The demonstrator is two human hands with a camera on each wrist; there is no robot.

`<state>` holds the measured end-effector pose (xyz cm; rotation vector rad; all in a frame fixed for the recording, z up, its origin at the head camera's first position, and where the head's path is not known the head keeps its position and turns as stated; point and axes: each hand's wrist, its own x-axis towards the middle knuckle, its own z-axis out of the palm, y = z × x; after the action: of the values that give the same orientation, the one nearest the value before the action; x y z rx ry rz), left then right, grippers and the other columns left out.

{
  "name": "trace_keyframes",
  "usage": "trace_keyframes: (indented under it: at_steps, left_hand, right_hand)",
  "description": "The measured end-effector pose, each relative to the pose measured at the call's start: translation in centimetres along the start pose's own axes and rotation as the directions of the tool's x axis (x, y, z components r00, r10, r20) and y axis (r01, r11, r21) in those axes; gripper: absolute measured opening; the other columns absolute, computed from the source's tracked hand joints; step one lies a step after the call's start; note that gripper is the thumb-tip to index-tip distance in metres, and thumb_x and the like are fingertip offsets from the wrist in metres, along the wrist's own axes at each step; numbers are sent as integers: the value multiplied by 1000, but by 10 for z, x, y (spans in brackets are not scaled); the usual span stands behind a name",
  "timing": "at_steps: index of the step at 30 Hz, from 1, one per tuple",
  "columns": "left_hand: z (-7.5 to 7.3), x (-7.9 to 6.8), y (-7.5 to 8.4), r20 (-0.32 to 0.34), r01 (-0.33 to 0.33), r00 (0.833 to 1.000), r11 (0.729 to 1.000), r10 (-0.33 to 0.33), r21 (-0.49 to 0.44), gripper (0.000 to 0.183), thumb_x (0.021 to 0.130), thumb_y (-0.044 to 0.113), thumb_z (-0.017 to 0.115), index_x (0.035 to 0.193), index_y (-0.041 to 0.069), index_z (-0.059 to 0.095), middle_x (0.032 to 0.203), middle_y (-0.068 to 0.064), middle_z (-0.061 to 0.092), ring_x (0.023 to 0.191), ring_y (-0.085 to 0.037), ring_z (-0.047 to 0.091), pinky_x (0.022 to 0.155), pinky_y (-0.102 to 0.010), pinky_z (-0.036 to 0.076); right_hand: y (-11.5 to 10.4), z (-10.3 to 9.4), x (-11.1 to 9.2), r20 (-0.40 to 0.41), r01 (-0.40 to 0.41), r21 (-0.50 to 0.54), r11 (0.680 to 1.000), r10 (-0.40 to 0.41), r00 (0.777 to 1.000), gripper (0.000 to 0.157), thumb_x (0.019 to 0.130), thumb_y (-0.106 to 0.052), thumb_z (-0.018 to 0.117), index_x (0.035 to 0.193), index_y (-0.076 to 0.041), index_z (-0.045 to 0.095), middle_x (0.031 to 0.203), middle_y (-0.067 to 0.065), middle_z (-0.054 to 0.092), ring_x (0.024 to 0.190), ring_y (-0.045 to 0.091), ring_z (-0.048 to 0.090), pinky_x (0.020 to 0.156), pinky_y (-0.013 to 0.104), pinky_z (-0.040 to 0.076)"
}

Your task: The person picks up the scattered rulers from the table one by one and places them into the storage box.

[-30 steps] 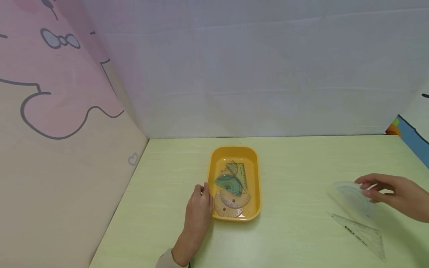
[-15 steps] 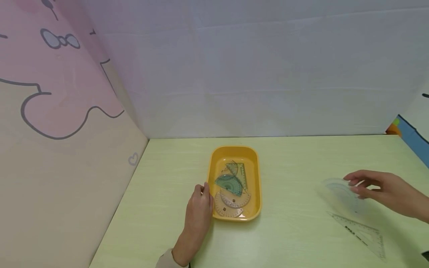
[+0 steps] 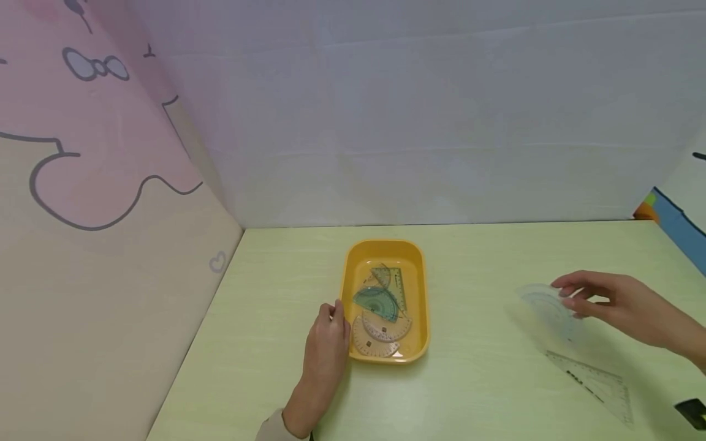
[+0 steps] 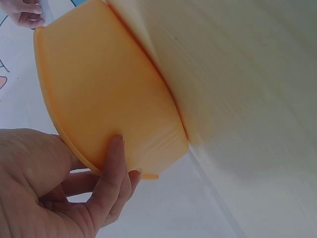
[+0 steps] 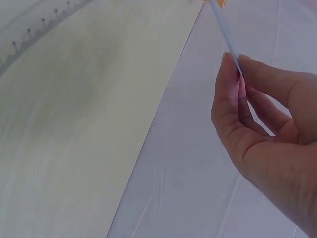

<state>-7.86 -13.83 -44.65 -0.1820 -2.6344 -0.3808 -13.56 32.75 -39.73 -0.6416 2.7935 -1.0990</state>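
My left hand [image 3: 326, 343] grips the left rim of a yellow plastic tray [image 3: 385, 248]. In the left wrist view, fingers [image 4: 115, 163] press against the tray's outer wall [image 4: 114, 89]. Inside the tray lie a green protractor [image 3: 377, 304], clear protractors [image 3: 371, 342] and a clear set square [image 3: 399, 288], partly overlapping. To the right, my right hand [image 3: 620, 304] pinches a clear protractor [image 3: 543, 305] by its edge above the table; it shows edge-on as a thin strip [image 5: 228, 37] in the right wrist view. Below it, a clear set square [image 3: 600, 378] lies on the table.
The pale green table [image 3: 474, 392] meets a whitish back sheet [image 3: 419, 122] and a pink-and-cream printed panel [image 3: 132, 294] at the left. A small dark object [image 3: 692, 413] shows at the lower right edge.
My right hand has carried the clear protractor leftward and slightly farther back, away from above the set square. The left hand and tray hold still. A dark object has come into view at lower right.
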Motion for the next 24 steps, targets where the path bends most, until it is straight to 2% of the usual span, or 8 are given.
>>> trace_keyframes:
  at_steps: [9, 18, 24]
  left_hand:
    - [0, 0, 0, 13, 16, 1000, 1000, -16, 0, 39, 86, -6, 78, 121, -14, 65, 95, -18, 58, 74, -23, 66, 65, -30, 60]
    - [2, -1, 0, 16, 14, 1000, 1000, -14, -3, 38, 86, -5, 78, 121, -14, 66, 96, -18, 58, 76, -24, 67, 65, -29, 60]
    - [2, 0, 0, 22, 21, 1000, 1000, -21, 5, 39, 86, -4, 78, 122, -14, 66, 95, -18, 59, 76, -22, 65, 65, -28, 60]
  right_hand:
    - [-11, 6, 10, 12, 3, 51, 999, -3, 1000, 29, 98, -2, 66, 127, -3, 65, 105, -6, 69, 85, 7, 67, 66, 29, 60]
    - [-16, 13, 17, 5, 93, 123, 988, -94, 996, 30, 97, 4, 65, 127, -1, 64, 106, -2, 68, 86, 10, 67, 67, 28, 60]
    - [-18, 18, 21, 6, 112, 147, 983, -114, 993, 30, 96, 6, 65, 126, -1, 65, 106, -2, 69, 86, 10, 67, 68, 28, 60]
